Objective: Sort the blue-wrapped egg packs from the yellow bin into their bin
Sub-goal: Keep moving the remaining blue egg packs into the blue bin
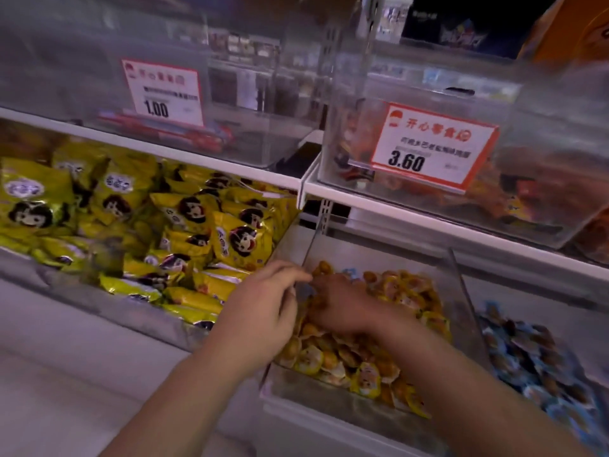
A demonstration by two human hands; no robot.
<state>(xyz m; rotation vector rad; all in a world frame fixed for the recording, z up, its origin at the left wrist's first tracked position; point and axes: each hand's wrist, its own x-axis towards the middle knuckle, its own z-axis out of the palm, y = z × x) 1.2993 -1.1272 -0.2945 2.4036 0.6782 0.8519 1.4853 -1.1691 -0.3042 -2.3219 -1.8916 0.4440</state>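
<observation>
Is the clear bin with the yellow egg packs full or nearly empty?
Fairly full: yellow egg packs cover the clear bin floor in a heap.

White shop shelving (230, 166), dim light

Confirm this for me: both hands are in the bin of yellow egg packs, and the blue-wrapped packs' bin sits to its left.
Wrong side. The head view shows both hands at the yellow egg packs' bin, but the blue-wrapped packs' bin sits to its right.
</observation>
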